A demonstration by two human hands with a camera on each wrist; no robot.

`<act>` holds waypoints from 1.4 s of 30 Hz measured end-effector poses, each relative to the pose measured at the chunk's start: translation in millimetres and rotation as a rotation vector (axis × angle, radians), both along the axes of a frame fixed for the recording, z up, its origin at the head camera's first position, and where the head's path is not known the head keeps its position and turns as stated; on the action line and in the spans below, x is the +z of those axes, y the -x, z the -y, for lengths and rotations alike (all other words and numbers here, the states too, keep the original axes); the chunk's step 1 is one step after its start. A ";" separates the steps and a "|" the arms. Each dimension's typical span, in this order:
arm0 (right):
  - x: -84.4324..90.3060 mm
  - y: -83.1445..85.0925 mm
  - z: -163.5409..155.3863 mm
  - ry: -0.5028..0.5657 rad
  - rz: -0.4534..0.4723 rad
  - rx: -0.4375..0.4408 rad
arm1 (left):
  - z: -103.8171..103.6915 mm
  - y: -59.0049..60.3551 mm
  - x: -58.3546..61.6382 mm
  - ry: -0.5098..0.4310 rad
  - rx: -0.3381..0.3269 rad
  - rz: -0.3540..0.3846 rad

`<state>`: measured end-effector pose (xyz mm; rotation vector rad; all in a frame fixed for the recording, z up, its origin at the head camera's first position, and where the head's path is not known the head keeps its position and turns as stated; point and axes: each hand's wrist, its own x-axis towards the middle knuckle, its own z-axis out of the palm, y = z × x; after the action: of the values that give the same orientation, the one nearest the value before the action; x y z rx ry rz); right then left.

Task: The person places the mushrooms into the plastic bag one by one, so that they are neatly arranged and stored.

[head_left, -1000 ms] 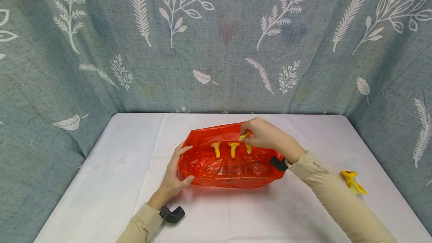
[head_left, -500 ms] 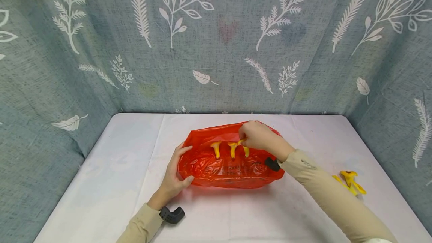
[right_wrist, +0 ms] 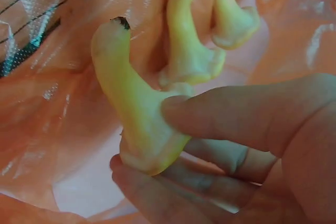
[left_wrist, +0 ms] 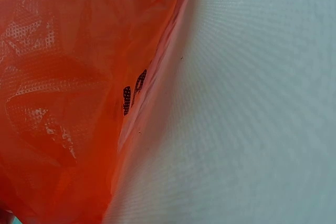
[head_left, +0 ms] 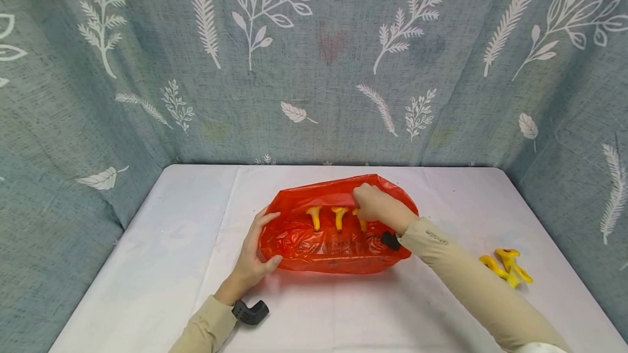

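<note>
A red plastic bag (head_left: 333,255) lies spread with its mouth held wide in the middle of the table. My left hand (head_left: 252,249) holds its left end, fingers and thumb spread over the rim. Inside the bag, two yellow chanterelle mushrooms (head_left: 314,217) (head_left: 339,218) lie side by side, stems toward me. To their right, my right hand (head_left: 378,203) pinches a third yellow mushroom (right_wrist: 139,108) by its cap, between thumb and fingers. In the right wrist view the dark-tipped stem points away from the palm. The left wrist view shows mostly the bag's side (left_wrist: 58,98).
Several more yellow mushrooms (head_left: 507,267) lie in a small group on the white table (head_left: 466,206), right of the right forearm. A patterned grey-green curtain (head_left: 314,97) stands behind and on both sides. Each wrist carries a black camera mount (head_left: 251,312).
My right hand has brought the third mushroom down into line with the other two. The right forearm has shifted left, uncovering more of the mushrooms on the table. My left hand stays put.
</note>
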<state>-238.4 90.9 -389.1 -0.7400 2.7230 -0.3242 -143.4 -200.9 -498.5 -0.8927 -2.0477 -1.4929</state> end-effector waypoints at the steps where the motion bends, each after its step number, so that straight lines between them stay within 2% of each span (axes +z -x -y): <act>1: -1.3 0.2 0.3 -0.010 0.010 -0.014 | 0.1 0.1 -0.1 0.000 -0.001 0.000; 9: -10.0 -1.1 0.7 -0.064 -0.009 -0.080 | 0.8 1.3 -1.8 -0.006 -0.004 -0.020; 17: -15.7 -1.3 -1.1 -0.003 0.041 -0.092 | 0.4 1.3 -0.7 0.001 0.002 -0.027; 35: -17.9 0.5 -3.6 0.009 0.037 -0.111 | -0.3 1.3 0.3 -0.002 0.000 -0.033; 42: -12.9 -0.5 -4.8 -0.011 0.058 -0.104 | -0.3 1.0 -1.1 -0.003 0.003 -0.029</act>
<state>-237.9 95.7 -402.0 -0.5778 2.7111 -0.3483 -144.4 -200.6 -499.7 -0.9048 -2.0244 -1.4727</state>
